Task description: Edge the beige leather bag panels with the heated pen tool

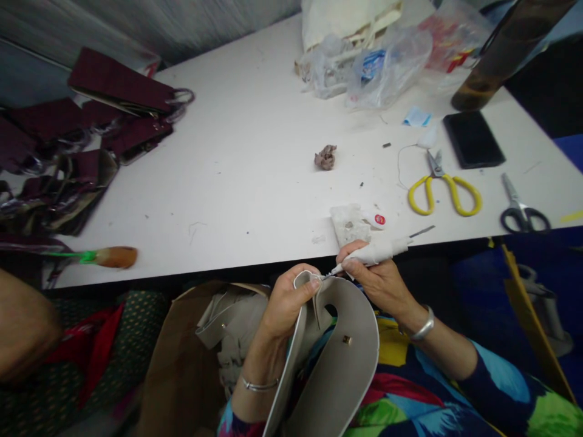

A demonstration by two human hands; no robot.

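Observation:
A grey bag panel (359, 364) with pale edges and a small gold-coloured metal fitting (347, 340) hangs curved below the table edge. My left hand (291, 300) pinches its folded upper end between thumb and fingers. In my right hand (376, 276) is a slim tool with a white-wrapped handle (380, 250), a thin metal end sticking out to the right. Its narrow left tip meets the panel close to my left thumb; whether it pierces the material I cannot tell. Just beyond my right fingers lies a small clear packet (350, 223).
Yellow-handled scissors (444, 185), black-handled scissors (523, 212) and a black phone (473, 139) lie at the right. Maroon bags (121, 85) are heaped at the left, near another person's arm (25, 328). A cardboard box (177, 364) with grey pieces stands below the table.

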